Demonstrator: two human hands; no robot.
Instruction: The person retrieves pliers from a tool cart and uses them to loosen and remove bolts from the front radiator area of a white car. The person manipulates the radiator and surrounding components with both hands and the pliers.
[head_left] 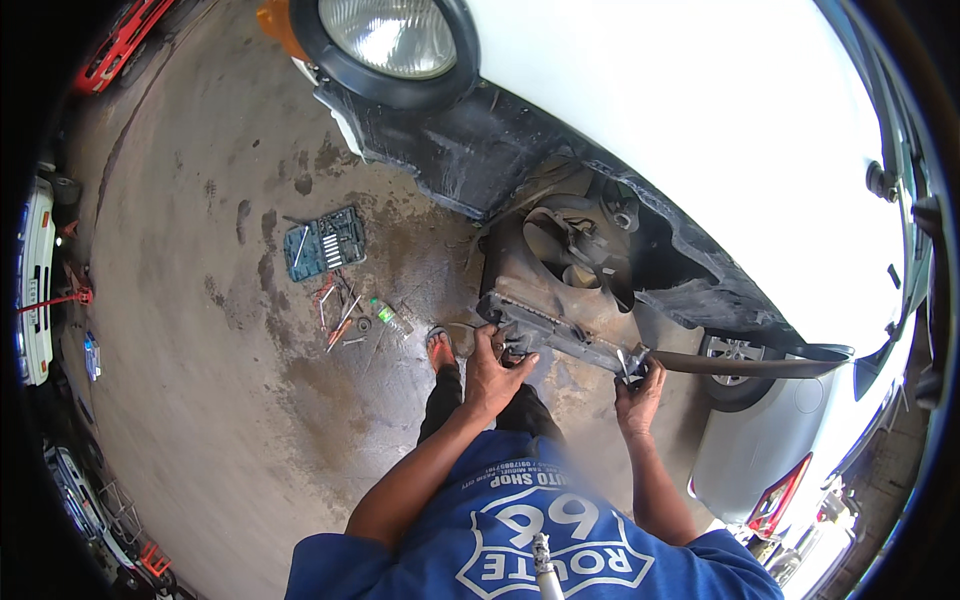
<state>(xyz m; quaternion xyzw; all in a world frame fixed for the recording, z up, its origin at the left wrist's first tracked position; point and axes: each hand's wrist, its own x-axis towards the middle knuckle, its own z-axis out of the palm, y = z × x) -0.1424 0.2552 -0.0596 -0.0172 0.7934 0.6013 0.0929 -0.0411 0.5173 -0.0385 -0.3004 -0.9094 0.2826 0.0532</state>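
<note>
A radiator (570, 345) with a dusty brown fan shroud (535, 240) stands in front of the white vehicle's open front. My left hand (492, 375) grips the near left end of the radiator's top, fingers curled over its edge. My right hand (640, 400) is closed at the radiator's right end, where a black radiator hose (740, 365) meets it. A slim shiny metal piece (623, 365) rises from the right fingers; whether it is a tool or a clamp is unclear. Fan blades (545, 240) show inside the shroud opening.
Left of my feet, an open teal socket set (326, 245), loose hand tools (340, 318) and a green-labelled plastic bottle (390, 316) lie on the stained concrete. The white hood (670, 110) and round headlight (390, 35) are ahead. A silver car (755, 455) stands at right.
</note>
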